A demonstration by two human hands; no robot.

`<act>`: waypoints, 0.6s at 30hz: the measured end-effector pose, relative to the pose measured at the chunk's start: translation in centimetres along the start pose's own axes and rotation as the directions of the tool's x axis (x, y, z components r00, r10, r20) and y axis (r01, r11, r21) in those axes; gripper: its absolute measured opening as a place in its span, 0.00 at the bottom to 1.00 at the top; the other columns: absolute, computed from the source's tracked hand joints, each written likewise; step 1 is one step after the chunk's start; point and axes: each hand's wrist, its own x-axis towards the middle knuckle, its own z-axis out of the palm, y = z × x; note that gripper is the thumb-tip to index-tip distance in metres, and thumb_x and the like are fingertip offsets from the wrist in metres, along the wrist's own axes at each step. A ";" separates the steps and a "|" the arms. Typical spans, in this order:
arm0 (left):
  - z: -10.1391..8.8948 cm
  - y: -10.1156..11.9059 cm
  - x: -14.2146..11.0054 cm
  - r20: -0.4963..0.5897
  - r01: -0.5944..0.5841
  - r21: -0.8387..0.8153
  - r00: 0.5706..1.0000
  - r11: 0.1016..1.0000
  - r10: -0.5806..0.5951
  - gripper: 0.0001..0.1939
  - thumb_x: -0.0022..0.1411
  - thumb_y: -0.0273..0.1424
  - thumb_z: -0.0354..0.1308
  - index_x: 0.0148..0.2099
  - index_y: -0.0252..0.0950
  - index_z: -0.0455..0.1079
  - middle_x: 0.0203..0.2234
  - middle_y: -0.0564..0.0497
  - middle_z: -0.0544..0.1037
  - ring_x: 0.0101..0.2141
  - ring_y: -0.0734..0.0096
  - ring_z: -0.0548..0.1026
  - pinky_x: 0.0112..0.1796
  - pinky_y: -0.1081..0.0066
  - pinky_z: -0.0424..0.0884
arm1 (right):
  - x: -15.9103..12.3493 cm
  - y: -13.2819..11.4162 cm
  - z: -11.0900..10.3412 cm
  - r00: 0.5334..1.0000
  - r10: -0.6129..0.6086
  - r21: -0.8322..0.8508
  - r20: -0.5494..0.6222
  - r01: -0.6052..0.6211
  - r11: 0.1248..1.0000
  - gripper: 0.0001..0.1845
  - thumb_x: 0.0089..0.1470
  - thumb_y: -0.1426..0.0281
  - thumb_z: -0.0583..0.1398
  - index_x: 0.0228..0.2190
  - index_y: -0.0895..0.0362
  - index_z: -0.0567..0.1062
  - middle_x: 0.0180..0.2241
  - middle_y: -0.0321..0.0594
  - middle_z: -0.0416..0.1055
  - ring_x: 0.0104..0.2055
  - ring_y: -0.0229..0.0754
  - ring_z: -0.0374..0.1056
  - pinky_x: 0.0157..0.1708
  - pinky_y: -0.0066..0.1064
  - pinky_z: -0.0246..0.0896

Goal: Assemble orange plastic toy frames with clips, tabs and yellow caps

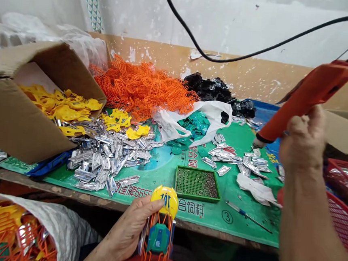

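My left hand (134, 220) grips a toy car body (159, 237) low at the front of the table. Its nose is yellow with a blue mark, its frame is orange, and a green block sits in the middle. At the upper right my right hand (304, 138) is wrapped around an orange electric screwdriver (306, 103), whose tip points down and to the left. A black cable (244, 57) runs from its top end. Between the hands lies a green tray (197, 195) with many small screws. Right of the tray rests a thin hand screwdriver (247, 216).
A tipped cardboard box (25, 121) holds yellow parts. Heaps of silver parts (104, 161), orange frames (147, 83) and black parts (211, 89) cover the table. Green pieces (197, 124) spill from a white bag. A full sack (74, 227) stands lower left; red baskets (344, 222) stand right.
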 end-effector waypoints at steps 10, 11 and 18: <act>-0.5 -0.3 0.6 -0.036 0.029 0.008 0.999 1.000 -0.029 0.16 0.50 0.39 0.70 0.35 0.30 0.77 0.23 0.48 0.79 0.20 0.76 0.73 0.22 0.79 0.68 | -0.2 -3.3 7.2 0.942 0.323 0.408 0.089 -0.331 0.851 0.20 0.30 0.78 0.69 0.30 0.58 0.73 0.27 0.29 0.68 0.26 0.29 0.61 0.27 0.28 0.57; -0.5 -0.3 0.7 -0.042 0.034 0.004 0.999 0.999 -0.034 0.16 0.50 0.39 0.70 0.35 0.30 0.77 0.23 0.49 0.79 0.20 0.76 0.73 0.22 0.79 0.68 | -1.2 -3.7 7.7 0.940 0.322 0.411 0.110 -0.338 0.847 0.22 0.28 0.77 0.70 0.32 0.58 0.74 0.28 0.29 0.68 0.27 0.30 0.61 0.26 0.28 0.57; -0.4 -0.4 1.1 -0.022 0.057 -0.031 0.998 0.998 -0.057 0.16 0.49 0.38 0.71 0.35 0.30 0.78 0.27 0.48 0.80 0.23 0.76 0.74 0.25 0.78 0.70 | -7.6 -5.1 10.7 0.927 0.342 0.458 0.158 -0.375 0.806 0.25 0.33 0.74 0.67 0.39 0.56 0.74 0.24 0.32 0.71 0.24 0.38 0.66 0.26 0.33 0.62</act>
